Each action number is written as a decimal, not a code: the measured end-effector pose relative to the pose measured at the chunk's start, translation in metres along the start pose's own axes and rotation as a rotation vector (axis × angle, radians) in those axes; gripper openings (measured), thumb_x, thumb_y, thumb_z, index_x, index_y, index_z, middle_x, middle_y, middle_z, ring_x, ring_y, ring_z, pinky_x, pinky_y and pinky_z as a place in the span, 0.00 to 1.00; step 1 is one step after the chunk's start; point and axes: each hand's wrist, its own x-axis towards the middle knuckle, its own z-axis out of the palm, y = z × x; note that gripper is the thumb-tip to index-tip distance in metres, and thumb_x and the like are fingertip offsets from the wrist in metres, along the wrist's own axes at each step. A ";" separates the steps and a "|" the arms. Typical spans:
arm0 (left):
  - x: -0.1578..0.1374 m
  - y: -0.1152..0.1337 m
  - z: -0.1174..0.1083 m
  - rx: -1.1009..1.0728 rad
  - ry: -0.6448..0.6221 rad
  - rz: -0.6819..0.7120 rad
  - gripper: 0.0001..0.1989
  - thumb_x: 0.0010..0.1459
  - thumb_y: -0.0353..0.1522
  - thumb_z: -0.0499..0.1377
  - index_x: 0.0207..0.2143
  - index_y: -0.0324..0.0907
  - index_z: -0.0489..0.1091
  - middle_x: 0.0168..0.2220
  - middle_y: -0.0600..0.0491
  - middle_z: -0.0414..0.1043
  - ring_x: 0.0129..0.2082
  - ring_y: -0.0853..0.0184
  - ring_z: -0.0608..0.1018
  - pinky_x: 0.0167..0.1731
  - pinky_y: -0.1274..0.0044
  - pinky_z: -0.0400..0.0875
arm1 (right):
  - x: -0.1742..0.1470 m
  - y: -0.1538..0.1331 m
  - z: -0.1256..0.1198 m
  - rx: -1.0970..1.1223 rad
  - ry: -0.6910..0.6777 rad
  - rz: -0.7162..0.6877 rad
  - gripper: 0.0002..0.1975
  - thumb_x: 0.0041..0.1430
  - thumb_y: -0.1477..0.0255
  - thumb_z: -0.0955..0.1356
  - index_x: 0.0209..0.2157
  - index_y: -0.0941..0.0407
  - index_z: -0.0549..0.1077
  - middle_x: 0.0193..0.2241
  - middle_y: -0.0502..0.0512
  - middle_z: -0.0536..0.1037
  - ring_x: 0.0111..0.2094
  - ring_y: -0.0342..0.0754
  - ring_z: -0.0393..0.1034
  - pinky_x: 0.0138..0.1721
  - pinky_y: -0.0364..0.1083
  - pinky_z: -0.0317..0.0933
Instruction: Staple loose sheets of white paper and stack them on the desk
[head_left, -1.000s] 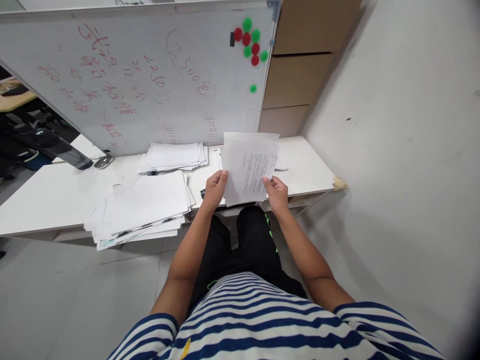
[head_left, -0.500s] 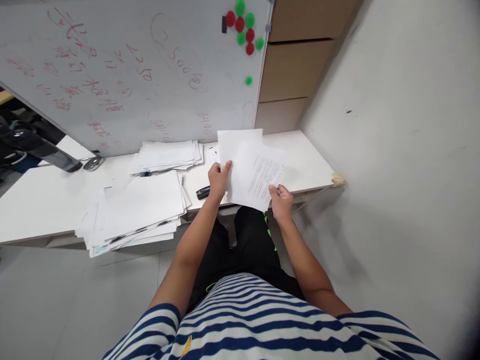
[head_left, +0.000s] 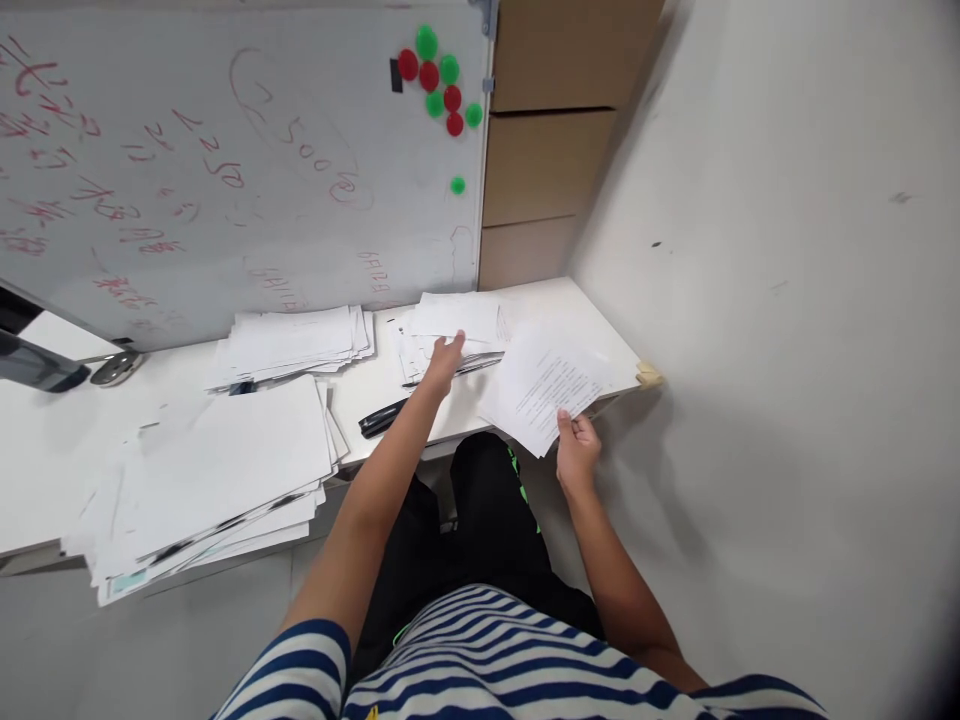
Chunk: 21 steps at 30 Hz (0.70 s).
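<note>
My right hand pinches the near right corner of a printed sheet, holding it tilted over the front edge of the table. At least one more sheet edge shows beneath it. My left hand reaches forward, thumb and fingers closed at the near edge of a blank white sheet of paper. That sheet lies over other papers on the table. Close to my left forearm lies a black stapler-like object, partly hidden by the arm.
Two stacks of paper lie to the left: a large one overhanging the front edge of the white table, and a smaller one behind. A whiteboard with magnets rises at the back. Cardboard boxes and a wall bound the right.
My left hand has moved forward and down, carrying the white sheet away from the printed one onto the papers behind. My right hand still holds the printed sheet. The view has shifted right.
</note>
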 end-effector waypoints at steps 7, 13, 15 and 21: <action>-0.069 0.003 -0.044 0.249 -0.408 0.262 0.18 0.57 0.45 0.63 0.43 0.44 0.72 0.43 0.49 0.77 0.44 0.63 0.77 0.46 0.72 0.71 | 0.008 -0.025 0.039 -0.010 -0.285 -0.023 0.17 0.57 0.55 0.70 0.37 0.55 0.76 0.33 0.52 0.81 0.37 0.48 0.75 0.40 0.47 0.69; -0.083 0.021 -0.067 0.246 -0.189 0.383 0.16 0.56 0.46 0.63 0.33 0.42 0.70 0.29 0.56 0.73 0.31 0.70 0.74 0.34 0.77 0.68 | 0.021 -0.055 0.080 0.120 -0.458 -0.040 0.20 0.52 0.58 0.74 0.43 0.55 0.75 0.42 0.57 0.82 0.42 0.51 0.76 0.47 0.51 0.69; -0.088 0.024 -0.070 0.195 -0.176 0.423 0.16 0.55 0.46 0.64 0.36 0.42 0.70 0.33 0.54 0.76 0.35 0.68 0.76 0.38 0.75 0.69 | 0.024 -0.063 0.089 0.133 -0.481 -0.053 0.22 0.51 0.59 0.75 0.45 0.55 0.75 0.44 0.58 0.81 0.44 0.52 0.76 0.49 0.52 0.68; -0.088 0.002 -0.077 0.080 -0.200 0.434 0.15 0.54 0.40 0.65 0.42 0.43 0.70 0.42 0.49 0.78 0.45 0.63 0.79 0.50 0.69 0.70 | 0.018 -0.046 0.103 -0.048 -0.472 -0.023 0.23 0.47 0.60 0.76 0.44 0.57 0.77 0.44 0.60 0.82 0.46 0.56 0.76 0.52 0.56 0.67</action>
